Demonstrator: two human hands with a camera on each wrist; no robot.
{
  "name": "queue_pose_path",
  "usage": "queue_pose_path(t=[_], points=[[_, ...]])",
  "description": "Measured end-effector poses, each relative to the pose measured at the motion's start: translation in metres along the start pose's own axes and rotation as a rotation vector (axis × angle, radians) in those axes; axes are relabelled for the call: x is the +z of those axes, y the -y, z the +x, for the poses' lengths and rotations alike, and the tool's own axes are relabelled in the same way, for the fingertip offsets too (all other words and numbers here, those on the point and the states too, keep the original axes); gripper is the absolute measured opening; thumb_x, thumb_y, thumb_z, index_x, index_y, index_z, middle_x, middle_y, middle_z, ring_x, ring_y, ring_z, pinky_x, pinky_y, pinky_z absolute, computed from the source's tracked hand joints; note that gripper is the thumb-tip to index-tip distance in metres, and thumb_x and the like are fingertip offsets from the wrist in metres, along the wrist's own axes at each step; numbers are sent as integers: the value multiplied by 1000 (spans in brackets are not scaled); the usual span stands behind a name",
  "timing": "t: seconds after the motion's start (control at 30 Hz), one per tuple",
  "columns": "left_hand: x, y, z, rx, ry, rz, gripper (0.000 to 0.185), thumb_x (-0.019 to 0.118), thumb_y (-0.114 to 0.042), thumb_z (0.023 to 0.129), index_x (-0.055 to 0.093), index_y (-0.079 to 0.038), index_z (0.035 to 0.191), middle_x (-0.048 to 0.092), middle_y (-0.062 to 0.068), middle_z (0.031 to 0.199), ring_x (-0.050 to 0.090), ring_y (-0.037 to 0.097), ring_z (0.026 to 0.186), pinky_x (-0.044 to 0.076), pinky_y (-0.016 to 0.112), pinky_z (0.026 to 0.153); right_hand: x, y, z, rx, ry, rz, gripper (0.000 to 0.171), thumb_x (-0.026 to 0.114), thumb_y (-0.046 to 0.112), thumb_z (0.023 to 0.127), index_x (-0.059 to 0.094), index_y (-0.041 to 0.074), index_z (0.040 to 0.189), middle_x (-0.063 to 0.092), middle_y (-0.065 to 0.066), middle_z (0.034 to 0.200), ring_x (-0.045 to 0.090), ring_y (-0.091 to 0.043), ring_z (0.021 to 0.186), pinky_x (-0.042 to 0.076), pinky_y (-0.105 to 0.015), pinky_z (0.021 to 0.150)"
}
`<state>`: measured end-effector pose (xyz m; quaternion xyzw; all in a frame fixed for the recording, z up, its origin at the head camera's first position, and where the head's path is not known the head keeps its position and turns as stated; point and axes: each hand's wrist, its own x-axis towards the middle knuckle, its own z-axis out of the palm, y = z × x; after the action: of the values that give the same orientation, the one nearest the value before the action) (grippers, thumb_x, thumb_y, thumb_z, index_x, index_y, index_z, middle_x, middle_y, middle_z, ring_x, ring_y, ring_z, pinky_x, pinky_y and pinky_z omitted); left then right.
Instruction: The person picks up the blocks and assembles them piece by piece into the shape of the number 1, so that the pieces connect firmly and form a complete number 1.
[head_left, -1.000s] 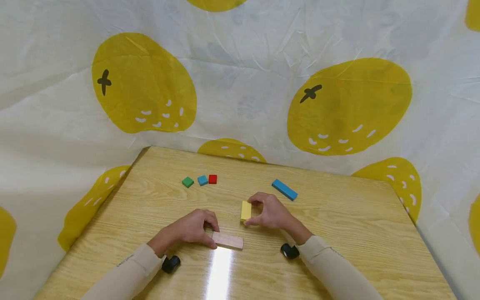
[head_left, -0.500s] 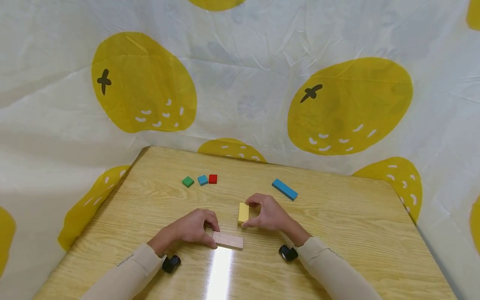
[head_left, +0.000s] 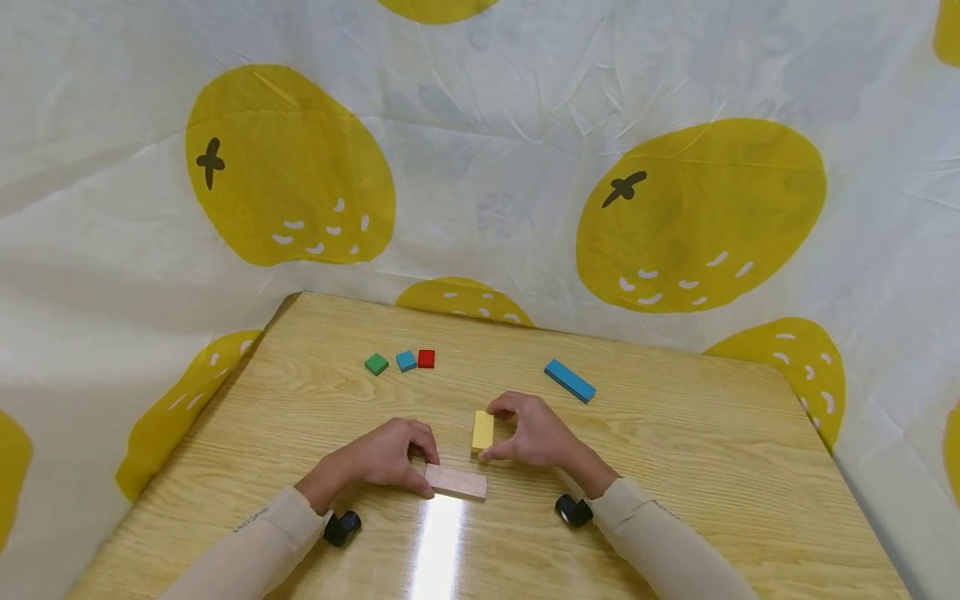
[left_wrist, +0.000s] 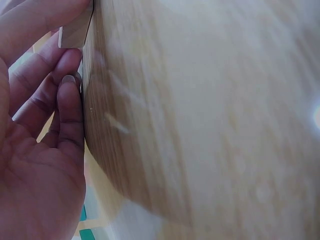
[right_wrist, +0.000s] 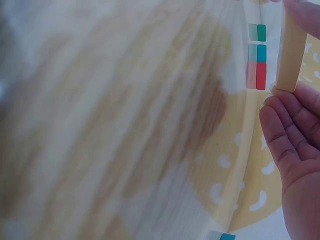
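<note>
In the head view a pale, unpainted wooden block [head_left: 461,482] lies flat on the table [head_left: 675,467]. My left hand [head_left: 386,454] holds its left end between thumb and fingers. The left wrist view shows only a corner of this block [left_wrist: 75,34] below the thumb. Just beyond its right end, my right hand [head_left: 538,432] pinches a yellow block [head_left: 483,432] by its two ends, thumb at the near one. In the right wrist view the yellow block [right_wrist: 291,52] appears held slightly off the tabletop.
Toward the back left sit small square blocks: a green one [head_left: 377,364], a blue one [head_left: 406,361] and a red one [head_left: 426,359]. A long blue block [head_left: 570,381] lies behind my right hand. A fruit-patterned cloth [head_left: 487,183] hangs along the table's back edge.
My right hand has moved the yellow block a little to the left and nearer, toward the pale wooden block. The left hand and its block have stayed in place.
</note>
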<state>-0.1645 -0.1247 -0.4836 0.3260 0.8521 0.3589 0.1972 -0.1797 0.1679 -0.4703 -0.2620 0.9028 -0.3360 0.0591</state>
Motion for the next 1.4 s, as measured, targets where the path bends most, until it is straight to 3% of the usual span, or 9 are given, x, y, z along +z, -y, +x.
queue_pose_path(t=[0.87,1.4], points=[[0,1,-2,47,-6,2,30,95,-40,74,79,-27,96,69,-17,96,57,1,91,47,21,83,8,9,4,-1,36,-21,64,97,43,70,73,7,118,73,0,110,64,-14,100,55,-33,90],[-2,3,-3,50,-7,-41,23,91,-39,79,79,-27,94,71,-16,96,61,1,94,50,23,91,9,13,7,6,44,-52,66,96,45,70,73,7,119,73,-1,113,65,-14,103,55,-36,93]])
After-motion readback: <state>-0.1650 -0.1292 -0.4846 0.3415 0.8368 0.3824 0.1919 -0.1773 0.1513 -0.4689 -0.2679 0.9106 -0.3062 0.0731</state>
